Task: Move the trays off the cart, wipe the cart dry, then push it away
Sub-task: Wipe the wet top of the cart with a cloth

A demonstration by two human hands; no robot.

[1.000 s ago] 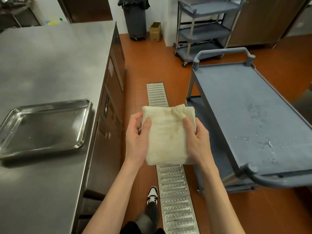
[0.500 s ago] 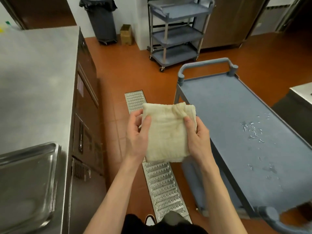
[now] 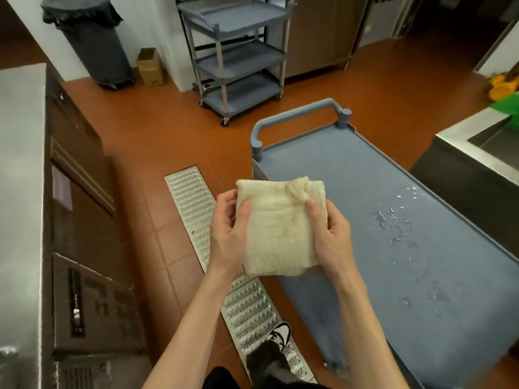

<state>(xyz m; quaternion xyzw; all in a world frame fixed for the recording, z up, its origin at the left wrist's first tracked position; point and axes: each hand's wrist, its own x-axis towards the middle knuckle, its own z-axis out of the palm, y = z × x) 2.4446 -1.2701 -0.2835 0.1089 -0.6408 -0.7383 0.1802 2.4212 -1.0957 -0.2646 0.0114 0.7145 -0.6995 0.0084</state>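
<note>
A folded cream cloth (image 3: pixel 278 231) is held up in front of me at chest height. My left hand (image 3: pixel 229 234) grips its left edge, thumb on top. Its right edge sits in my right hand (image 3: pixel 331 234), thumb pressed near a bunched corner. The grey-blue cart (image 3: pixel 365 192) stands just to the right of the cloth, its top shelf bare of trays. Water droplets (image 3: pixel 393 223) are scattered over the right half of that shelf. The cart's far handle (image 3: pixel 297 113) arches over its far end. No tray is in view.
A steel counter (image 3: pixel 19 192) with dark cabinet doors runs along the left. A perforated floor drain (image 3: pixel 196 203) lies between counter and cart. A second three-shelf cart (image 3: pixel 238 57), a bin (image 3: pixel 92 43) and a cardboard box (image 3: pixel 150 66) stand at the back. A steel sink unit (image 3: pixel 483 147) is right.
My view has swung right, away from the counter, so the steel tray has left the frame. Both hands keep the same grip on the cloth, now closer to the cart.
</note>
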